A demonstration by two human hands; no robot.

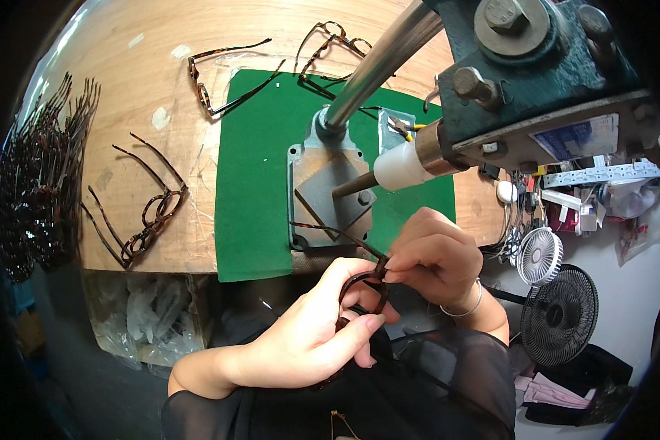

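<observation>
My left hand [308,339] grips a dark tortoiseshell eyeglass frame [350,281] by its front, fingers around the rims. One temple of the frame reaches up and left over the front of a metal press base [298,209]. At the hinge corner, the fingertips of my right hand [441,258] are pinched together against the frame. Whether they also hold something small is hidden. Above the base, a steel rod [354,185] with a white sleeve [402,167] slants down from the press head [543,81]. Part of the frame is covered by my left fingers.
A green mat [246,183] lies under the press. More tortoiseshell frames rest around it: one frame [204,94] behind, others [158,209] at left. A dense bundle of temples [40,183] stands far left. Yellow-handled pliers [401,129] lie behind the press; two fans [559,314] stand right.
</observation>
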